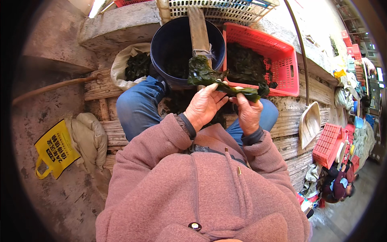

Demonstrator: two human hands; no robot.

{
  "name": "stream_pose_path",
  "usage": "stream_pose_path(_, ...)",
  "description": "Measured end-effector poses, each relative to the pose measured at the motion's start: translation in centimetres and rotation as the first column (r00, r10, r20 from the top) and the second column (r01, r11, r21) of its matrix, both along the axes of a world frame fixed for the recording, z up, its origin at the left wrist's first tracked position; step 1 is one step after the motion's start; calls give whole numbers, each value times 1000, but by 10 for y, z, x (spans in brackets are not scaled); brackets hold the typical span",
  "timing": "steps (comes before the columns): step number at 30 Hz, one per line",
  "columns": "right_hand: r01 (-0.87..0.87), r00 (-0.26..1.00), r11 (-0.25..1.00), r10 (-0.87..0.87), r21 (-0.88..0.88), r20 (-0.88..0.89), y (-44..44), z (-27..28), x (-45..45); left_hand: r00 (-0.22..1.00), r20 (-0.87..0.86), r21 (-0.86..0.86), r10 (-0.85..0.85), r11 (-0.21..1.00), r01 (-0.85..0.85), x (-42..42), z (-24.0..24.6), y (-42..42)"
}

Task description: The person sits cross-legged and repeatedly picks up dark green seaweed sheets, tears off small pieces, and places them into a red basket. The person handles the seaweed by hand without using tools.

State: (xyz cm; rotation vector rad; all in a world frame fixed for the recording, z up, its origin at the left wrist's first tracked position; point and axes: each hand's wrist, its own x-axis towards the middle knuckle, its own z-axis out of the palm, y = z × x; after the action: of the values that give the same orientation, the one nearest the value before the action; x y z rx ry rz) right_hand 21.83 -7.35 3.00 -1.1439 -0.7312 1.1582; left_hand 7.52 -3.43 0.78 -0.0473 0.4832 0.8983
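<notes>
A dark green, glossy strip of seaweed (222, 86) stretches between my hands, its wide end resting on a wooden board (199, 33) laid across a dark blue bucket (157, 45). My left hand (203, 104) pinches the strip near its middle with thumb and finger, the other fingers spread. Further right, my right hand (248, 113) grips the narrow end between thumb and curled fingers. String is tied round the board near the wide end. Right of the bucket, a red plastic crate (279, 68) holds more seaweed (246, 62). A white sack (119, 68) of seaweed stands to its left.
A pale plastic crate (217, 13) stands behind the bucket. A scoop-shaped shovel (310, 124) with a long handle lies at the right, near stacked red crates (328, 145) and a seated person (338, 187). A yellow bag (57, 148) and beige cloth (89, 139) lie at the left.
</notes>
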Motion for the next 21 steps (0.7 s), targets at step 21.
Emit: stream_pose_path(21, -133, 968, 991, 128, -5, -214, -54, 21, 41, 993, 52, 2, -110, 994, 110, 12, -38, -14)
